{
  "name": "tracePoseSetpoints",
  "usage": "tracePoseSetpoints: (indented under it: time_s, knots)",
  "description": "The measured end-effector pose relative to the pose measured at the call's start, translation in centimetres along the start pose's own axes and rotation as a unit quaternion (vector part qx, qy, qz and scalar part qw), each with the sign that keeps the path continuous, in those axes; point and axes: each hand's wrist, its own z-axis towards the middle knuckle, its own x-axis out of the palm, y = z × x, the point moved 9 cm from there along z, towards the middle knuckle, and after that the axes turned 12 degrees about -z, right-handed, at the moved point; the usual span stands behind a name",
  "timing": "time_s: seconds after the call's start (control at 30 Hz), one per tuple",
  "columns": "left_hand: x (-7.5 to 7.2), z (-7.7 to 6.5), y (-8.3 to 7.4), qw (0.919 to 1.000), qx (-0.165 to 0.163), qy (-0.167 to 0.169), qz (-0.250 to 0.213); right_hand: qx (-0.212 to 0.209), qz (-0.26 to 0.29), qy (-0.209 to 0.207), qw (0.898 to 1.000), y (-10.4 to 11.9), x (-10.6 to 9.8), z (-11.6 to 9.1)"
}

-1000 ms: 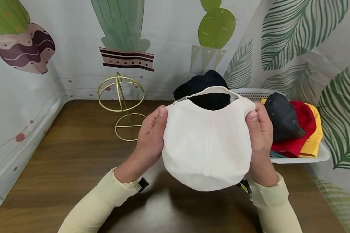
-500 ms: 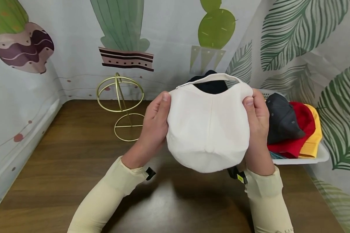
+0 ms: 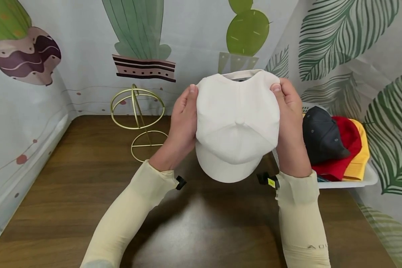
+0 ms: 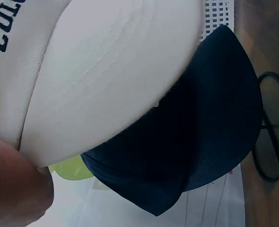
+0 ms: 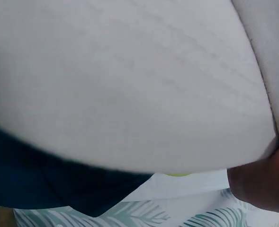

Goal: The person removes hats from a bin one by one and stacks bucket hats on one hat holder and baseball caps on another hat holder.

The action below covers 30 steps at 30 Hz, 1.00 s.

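Between our two hands, held up in front of us above a brown wood-grain table (image 3: 70,178), was a white fabric baseball cap (image 3: 238,119). Our left hand (image 3: 183,121) gripped its left side and our right hand (image 3: 289,121) its right, each thumb on the near face; most fingers were hidden behind the cloth. The back opening and strap sat at the top, between the thumbs, and the curved brim hung lowest. The left wrist view gave part of its dark lettering.

Just beyond our hands, mostly masked by the white cap, was a dark navy fabric cap (image 4: 224,109), with a dark wire ring (image 4: 257,156) close below it; we could not tell whether the two were joined. Left of our left hand stood a bare gold wire stand (image 3: 135,128). Right of our right hand was a white plastic basket (image 3: 348,184) of grey, red and yellow fabric items.

To handle it well, we judged, both hands needed to stay level and pull evenly, so the crown kept its shape. The brim deserved most care: swung forward, it could have nudged the navy cap. A light pinch seemed enough for such soft cloth.
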Motion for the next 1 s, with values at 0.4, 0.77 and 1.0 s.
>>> tracePoseSetpoints:
  time_s: [0.4, 0.77, 1.0]
  knots:
    - [-1.1, 2.9, 1.9, 0.998, -0.027, -0.057, -0.01, 0.073, 0.012, 0.016, 0.997, -3.2, 0.8, 3.2]
    - [-2.3, 5.0, 3.8, 0.993, -0.052, -0.106, 0.008, 0.136, 0.0, 0.005, 0.991, -6.5, 0.9, 5.4]
    - [-2.6, 6.0, 4.6, 0.989, -0.079, -0.123, 0.024, 0.196, -0.05, 0.008, 0.979, -7.3, 0.5, 6.2]
